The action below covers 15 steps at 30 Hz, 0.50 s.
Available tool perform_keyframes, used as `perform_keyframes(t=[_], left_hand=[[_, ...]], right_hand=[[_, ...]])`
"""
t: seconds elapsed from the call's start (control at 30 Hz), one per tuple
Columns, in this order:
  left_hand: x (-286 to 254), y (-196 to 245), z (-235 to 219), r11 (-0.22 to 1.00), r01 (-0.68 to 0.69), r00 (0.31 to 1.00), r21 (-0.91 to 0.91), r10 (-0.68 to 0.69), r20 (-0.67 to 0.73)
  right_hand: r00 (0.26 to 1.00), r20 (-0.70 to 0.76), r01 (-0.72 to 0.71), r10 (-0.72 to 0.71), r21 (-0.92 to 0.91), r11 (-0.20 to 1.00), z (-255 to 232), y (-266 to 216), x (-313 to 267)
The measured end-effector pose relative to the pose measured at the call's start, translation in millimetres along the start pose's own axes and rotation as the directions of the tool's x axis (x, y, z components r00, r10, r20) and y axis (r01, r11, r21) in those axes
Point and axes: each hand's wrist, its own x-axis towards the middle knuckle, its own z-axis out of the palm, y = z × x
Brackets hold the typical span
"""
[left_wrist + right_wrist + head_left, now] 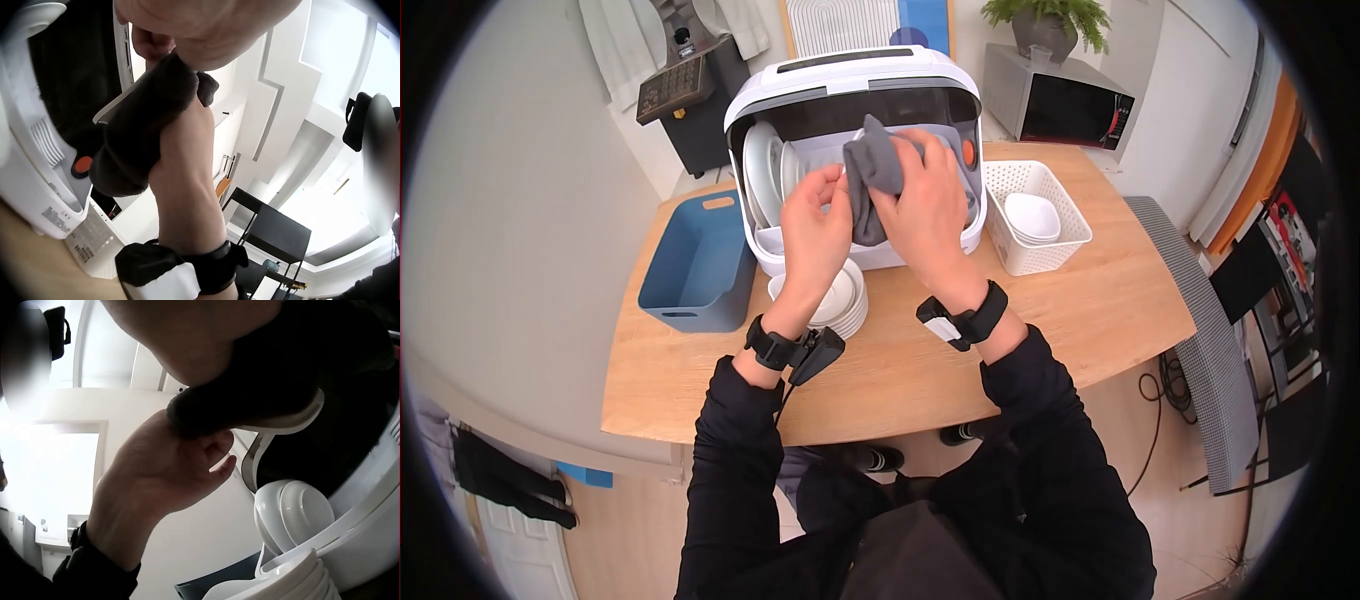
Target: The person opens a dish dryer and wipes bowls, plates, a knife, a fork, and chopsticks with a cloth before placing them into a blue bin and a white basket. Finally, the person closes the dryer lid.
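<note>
My right hand (930,205) grips a bunched grey cloth (868,165) in front of the open dish cabinet. Part of a white dish (300,419) shows along the cloth's edge in the right wrist view; the cloth covers most of it. My left hand (815,225) has its thumb and fingers pinched together at the dish's edge, right beside the cloth. In the left wrist view the cloth (140,125) hangs dark between both hands. Below my left hand, a stack of small white dishes (845,300) stands on the table.
White plates (765,170) stand upright inside the white cabinet (855,65), at its left. A blue bin (690,270) is on the table's left. White bowls (1032,217) sit in a perforated white basket (1040,262) on the right. A microwave (1060,100) stands behind.
</note>
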Motion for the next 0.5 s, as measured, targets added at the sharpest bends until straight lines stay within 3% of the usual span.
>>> perform_keyframes(t=[0.1,0.13,0.17,0.3,0.4,0.5], left_hand=[[5,13,-6,0.978,0.091,0.994,-0.187,-0.099,-0.034],[6,11,-8,0.98,0.098,0.995,-0.175,-0.102,-0.015],[7,8,-10,0.98,0.104,0.994,-0.168,-0.105,-0.001],[-1,4,-7,0.989,0.098,0.995,-0.113,-0.095,0.029],[-7,11,-5,1.0,-0.011,1.0,0.01,0.011,-0.016],[-3,7,-10,0.889,-0.326,0.937,0.321,0.349,-0.014]], right_hand=[[0.979,-0.03,0.203,-0.203,0.003,0.979,3,4,-10],[0.961,-0.032,0.275,-0.275,-0.001,0.961,3,8,-12],[0.969,-0.033,0.246,-0.246,0.029,0.969,4,13,-11],[0.996,0.046,-0.08,0.073,0.168,0.982,8,9,-3],[0.94,0.172,-0.333,0.295,0.265,0.905,13,16,10],[0.861,0.324,-0.508,0.392,0.58,0.637,24,34,18]])
